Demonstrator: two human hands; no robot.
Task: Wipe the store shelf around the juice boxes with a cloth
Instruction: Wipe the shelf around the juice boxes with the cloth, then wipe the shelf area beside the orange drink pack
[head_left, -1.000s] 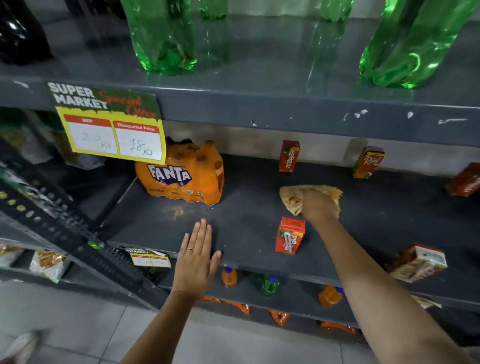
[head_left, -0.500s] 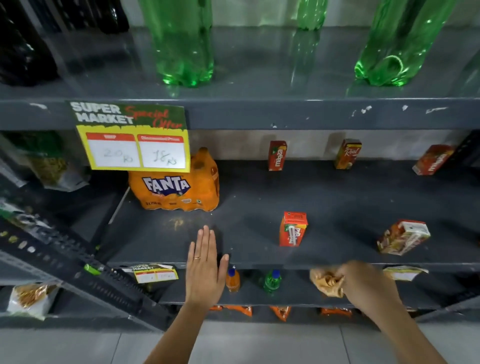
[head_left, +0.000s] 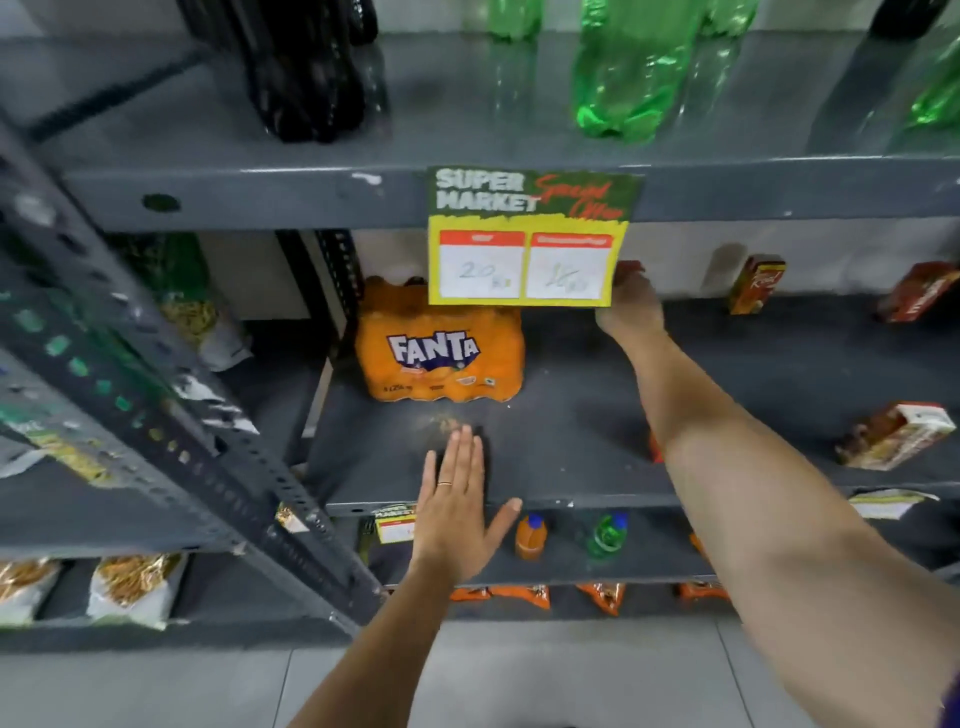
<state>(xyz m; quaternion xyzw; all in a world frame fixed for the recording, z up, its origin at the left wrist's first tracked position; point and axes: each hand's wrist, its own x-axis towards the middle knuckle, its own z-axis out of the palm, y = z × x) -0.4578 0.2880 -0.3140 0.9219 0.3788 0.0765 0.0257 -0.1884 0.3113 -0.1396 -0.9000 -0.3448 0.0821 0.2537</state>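
Note:
My left hand (head_left: 456, 501) lies flat, fingers apart, on the front edge of the dark grey shelf (head_left: 571, 441). My right hand (head_left: 630, 307) reaches to the shelf's back, its fingers against a red juice box (head_left: 628, 268) half hidden behind the price sign. No cloth shows; the hand covers whatever it holds. Further juice boxes stand at the back (head_left: 756, 286) and far right (head_left: 917, 299), and one lies on its side (head_left: 893, 436). A red sliver of another box (head_left: 655, 449) peeks from behind my right forearm.
An orange Fanta pack (head_left: 441, 353) sits at the shelf's left, with dusty crumbs in front. A yellow price sign (head_left: 530, 239) hangs from the upper shelf, which carries green bottles (head_left: 634, 78) and black bottles (head_left: 306, 78). A slotted post (head_left: 156, 415) stands left. Small bottles (head_left: 530, 538) stand below.
My right hand went from the shelf's front edge, cloth in it, to the back by the red juice box. The view swung left. My left hand stayed put.

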